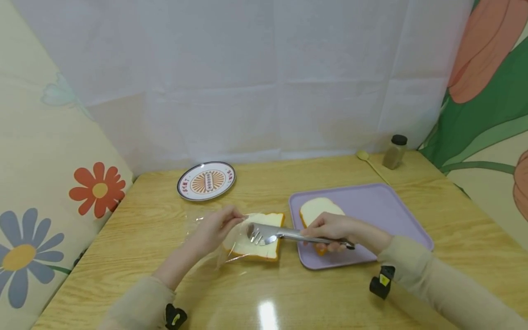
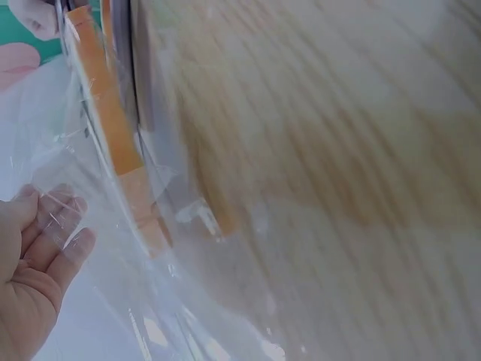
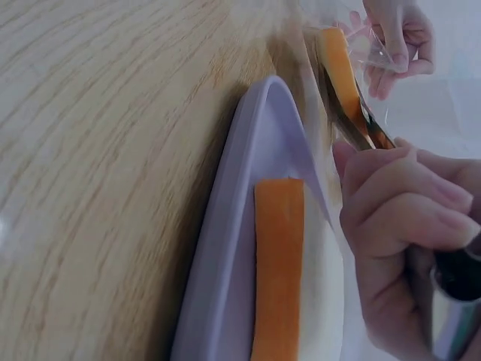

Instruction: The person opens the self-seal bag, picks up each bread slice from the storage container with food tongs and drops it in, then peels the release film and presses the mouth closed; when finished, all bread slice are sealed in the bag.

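My left hand (image 1: 224, 224) pinches the edge of a clear plastic bag (image 1: 206, 238) and holds it up; the bag's film (image 2: 113, 226) stretches across my fingers (image 2: 52, 226). A slice of bread with an orange crust (image 1: 260, 245) lies at the bag's mouth on the table. My right hand (image 1: 330, 231) grips metal tongs (image 1: 288, 234), and their tips rest on that slice. In the right wrist view the tongs (image 3: 353, 120) run from my right hand (image 3: 406, 218) to the slice (image 3: 337, 60). A second slice (image 1: 317, 208) lies on the purple tray (image 1: 383, 206), just behind my right hand.
The wooden table (image 1: 330, 298) carries a round patterned plate (image 1: 206, 180) at the back left. A small dark-capped jar (image 1: 394, 152) and a yellow spoon (image 1: 369, 160) stand at the back right. Fabric panels close in the back and both sides.
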Available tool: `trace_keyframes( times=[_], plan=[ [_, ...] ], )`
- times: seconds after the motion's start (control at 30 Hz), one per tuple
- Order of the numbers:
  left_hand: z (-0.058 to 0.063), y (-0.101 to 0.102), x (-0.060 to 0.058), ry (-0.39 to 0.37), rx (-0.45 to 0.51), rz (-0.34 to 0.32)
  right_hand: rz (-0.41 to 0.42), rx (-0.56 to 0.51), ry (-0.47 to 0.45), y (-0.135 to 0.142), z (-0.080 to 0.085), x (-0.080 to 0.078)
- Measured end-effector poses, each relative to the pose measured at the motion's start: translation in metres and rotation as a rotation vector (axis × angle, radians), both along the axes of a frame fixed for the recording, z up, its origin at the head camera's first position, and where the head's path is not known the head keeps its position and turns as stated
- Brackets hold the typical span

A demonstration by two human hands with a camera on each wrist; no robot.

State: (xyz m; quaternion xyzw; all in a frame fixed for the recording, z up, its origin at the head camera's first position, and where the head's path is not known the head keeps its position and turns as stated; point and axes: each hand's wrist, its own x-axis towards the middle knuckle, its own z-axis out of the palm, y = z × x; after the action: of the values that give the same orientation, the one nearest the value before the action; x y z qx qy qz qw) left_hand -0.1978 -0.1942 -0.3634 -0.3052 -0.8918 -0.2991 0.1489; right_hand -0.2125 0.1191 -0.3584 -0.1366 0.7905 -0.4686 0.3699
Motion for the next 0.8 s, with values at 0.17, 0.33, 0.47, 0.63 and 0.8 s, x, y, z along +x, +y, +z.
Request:
trace_keyframes(
  times=[0.17,0.33,0.47,0.63,0.8],
  plan=[
    [0.005,-0.005,0.001,-0.038,-0.032,0.018,0.002,-0.037,-0.091,0.005,-0.002,-0.003],
    [0.004,-0.007,0.001,-0.045,-0.047,0.003,0.021,-0.084,-0.147,0.008,-0.005,-0.004],
    [-0.001,-0.003,0.0,-0.003,-0.032,-0.02,0.04,-0.065,-0.076,0.004,-0.005,-0.003],
    [-0.007,0.0,-0.001,-0.012,0.002,-0.053,0.054,-0.077,-0.084,-0.001,-0.004,-0.001],
    [-0.008,0.002,0.0,-0.018,0.01,-0.045,0.064,-0.115,-0.138,-0.005,-0.003,-0.001]
  ],
)
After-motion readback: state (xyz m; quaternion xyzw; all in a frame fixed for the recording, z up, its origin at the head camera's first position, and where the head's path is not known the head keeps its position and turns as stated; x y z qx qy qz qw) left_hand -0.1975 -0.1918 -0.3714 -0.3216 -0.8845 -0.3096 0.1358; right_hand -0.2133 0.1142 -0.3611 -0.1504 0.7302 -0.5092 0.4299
